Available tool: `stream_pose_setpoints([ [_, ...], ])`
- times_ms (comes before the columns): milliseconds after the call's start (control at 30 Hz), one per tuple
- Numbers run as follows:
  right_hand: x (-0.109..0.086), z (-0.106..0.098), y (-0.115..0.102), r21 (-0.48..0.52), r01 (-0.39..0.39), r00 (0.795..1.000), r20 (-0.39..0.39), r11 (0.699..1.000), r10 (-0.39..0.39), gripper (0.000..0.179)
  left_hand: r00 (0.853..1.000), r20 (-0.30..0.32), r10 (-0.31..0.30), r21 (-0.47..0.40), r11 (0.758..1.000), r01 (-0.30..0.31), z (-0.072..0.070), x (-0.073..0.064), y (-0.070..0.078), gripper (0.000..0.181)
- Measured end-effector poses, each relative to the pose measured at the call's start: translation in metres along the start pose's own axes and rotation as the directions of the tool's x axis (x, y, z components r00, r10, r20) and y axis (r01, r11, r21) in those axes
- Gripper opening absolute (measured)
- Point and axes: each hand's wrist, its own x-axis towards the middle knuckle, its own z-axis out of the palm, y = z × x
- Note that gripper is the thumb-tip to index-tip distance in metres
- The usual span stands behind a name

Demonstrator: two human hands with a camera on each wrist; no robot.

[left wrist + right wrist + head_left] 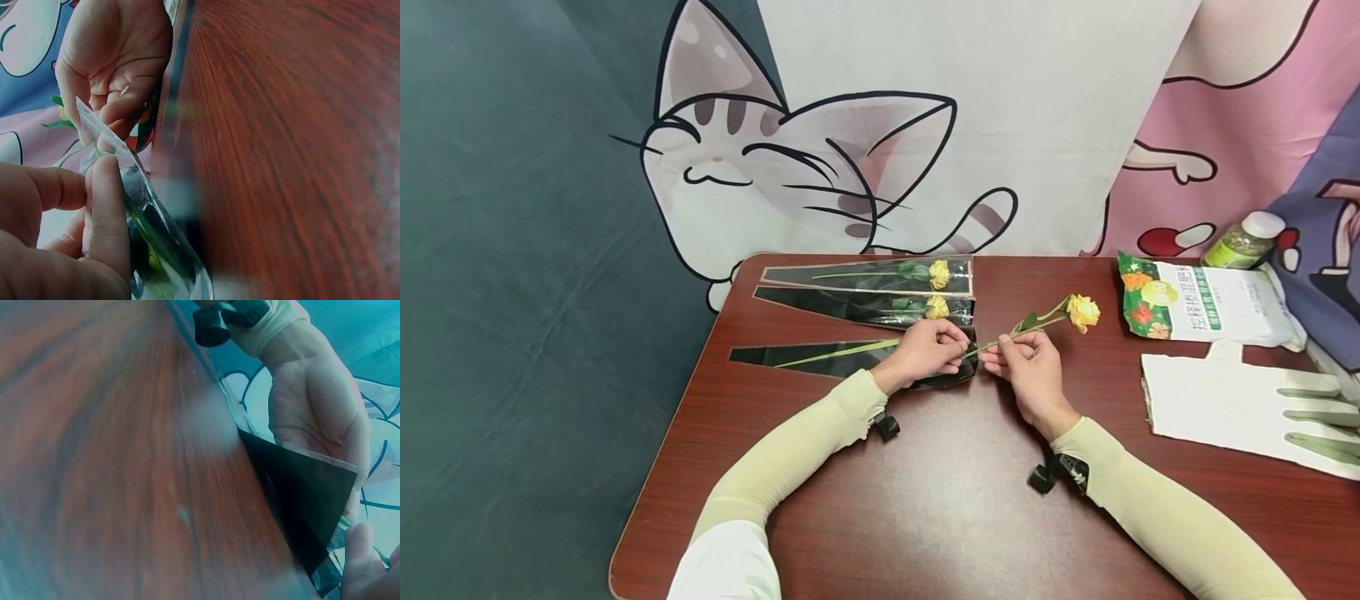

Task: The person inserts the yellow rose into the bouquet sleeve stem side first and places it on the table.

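Observation:
A yellow rose (1083,312) with a thin green stem is held by my right hand (1033,379), thumb and fingers pinching the stem. My left hand (922,354) pinches the mouth of a black flower sleeve (751,356) with a clear film front (134,181). The stem's lower end reaches to this mouth. A green strip or stem (831,353) lies along the sleeve; whether it belongs to the same rose is hidden behind my left hand. In the right wrist view, the sleeve's dark back (300,487) stands raised off the table.
Farther back lie two sleeves, each with a yellow rose (939,273) (937,307) inside. To the right are a green-and-white fertilizer bag (1213,304), a lidded bottle (1243,242) and a white glove (1225,396). The brown table (880,517) ends at a patterned cloth.

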Motion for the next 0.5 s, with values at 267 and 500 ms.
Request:
stream_pose_setpoints([
  [267, -0.0031, 0.0040, 0.0019, -0.029, -0.032, 0.999, 0.013, 0.999, 0.033, 0.013, 1.000, 0.004, 0.008, 0.013, 1.000, -0.008, 0.0027, 0.0003, 0.0037, 0.007],
  [500, -0.0055, 0.0081, -0.0002, -0.021, -0.065, 0.998, 0.019, 0.998, 0.065, 0.012, 1.000, -0.007, 0.014, 0.022, 1.000, -0.014, 0.0039, 0.0002, 0.0060, 0.007],
])
